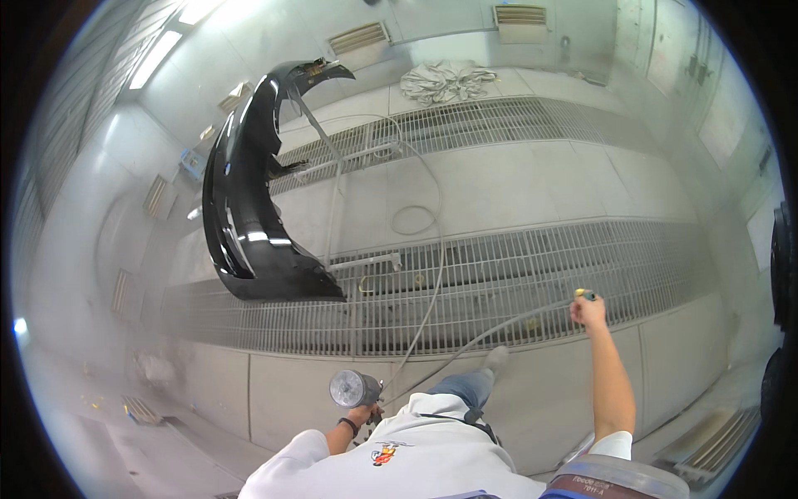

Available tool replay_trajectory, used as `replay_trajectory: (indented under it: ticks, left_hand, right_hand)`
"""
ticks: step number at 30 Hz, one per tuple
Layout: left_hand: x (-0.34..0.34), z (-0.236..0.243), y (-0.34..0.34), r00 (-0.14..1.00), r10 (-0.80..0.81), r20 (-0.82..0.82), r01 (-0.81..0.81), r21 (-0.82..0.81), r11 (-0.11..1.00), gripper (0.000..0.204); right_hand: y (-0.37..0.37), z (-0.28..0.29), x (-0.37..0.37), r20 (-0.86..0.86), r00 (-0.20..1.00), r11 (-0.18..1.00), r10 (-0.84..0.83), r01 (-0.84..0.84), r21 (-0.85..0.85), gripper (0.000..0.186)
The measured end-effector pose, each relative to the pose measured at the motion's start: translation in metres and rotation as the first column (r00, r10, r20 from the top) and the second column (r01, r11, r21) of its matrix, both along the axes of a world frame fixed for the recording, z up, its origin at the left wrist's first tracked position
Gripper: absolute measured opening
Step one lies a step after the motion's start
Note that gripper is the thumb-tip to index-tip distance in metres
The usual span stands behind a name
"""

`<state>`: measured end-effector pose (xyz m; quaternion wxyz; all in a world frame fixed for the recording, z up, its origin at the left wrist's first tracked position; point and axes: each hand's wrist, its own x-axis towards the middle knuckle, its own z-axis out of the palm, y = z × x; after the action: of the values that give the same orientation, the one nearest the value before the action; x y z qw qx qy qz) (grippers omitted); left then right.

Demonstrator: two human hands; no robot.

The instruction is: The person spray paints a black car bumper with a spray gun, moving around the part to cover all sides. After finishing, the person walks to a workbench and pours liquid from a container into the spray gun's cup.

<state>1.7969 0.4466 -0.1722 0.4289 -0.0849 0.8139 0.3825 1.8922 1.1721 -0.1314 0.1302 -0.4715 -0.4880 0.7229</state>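
Note:
My left hand [364, 413], with a dark band at its wrist, grips a spray gun [376, 389] low in the view. The gun's round grey cup [348, 388] faces up. My right hand [588, 310] is stretched out to the right, closed on a small yellow-and-green thing [585, 294] whose kind I cannot make out. A grey hose [490, 328] runs from near the gun toward my right hand; whether the fingers hold it too is unclear. Ahead to the left, apart from both hands, a glossy black car bumper [241, 191] rests on a pale metal stand [337, 179].
Floor gratings [515, 266] cross the room below and behind the bumper. A thin hose [439, 216] loops over the pale floor. Crumpled grey sheeting [449, 81] lies by the far wall. A clear-rimmed respirator or visor edge [619, 478] shows at lower right.

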Motion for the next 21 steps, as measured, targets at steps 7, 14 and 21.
replay_trajectory:
  ticks: [7, 14, 21]
  left_hand:
    - [-0.014, -0.079, 0.192, 0.997, 0.060, 0.045, -0.067, 0.197, 0.978, 0.019]
    - [-0.078, -0.050, 0.471, 0.974, -0.225, -0.003, 0.224, 0.119, 0.967, 0.016]
    - [-0.118, -0.051, 0.725, 0.924, -0.358, -0.137, 0.367, 0.040, 0.930, 0.022]
  right_hand:
    - [0.221, 0.099, -0.036, -0.118, 0.983, 0.989, 0.143, -0.136, 0.066, 0.035]
    - [0.398, 0.140, -0.031, -0.172, 0.966, 0.967, 0.191, -0.156, 0.200, 0.066]
    - [0.538, -0.006, 0.108, 0.269, 0.963, 0.923, 0.010, -0.112, 0.368, 0.050]
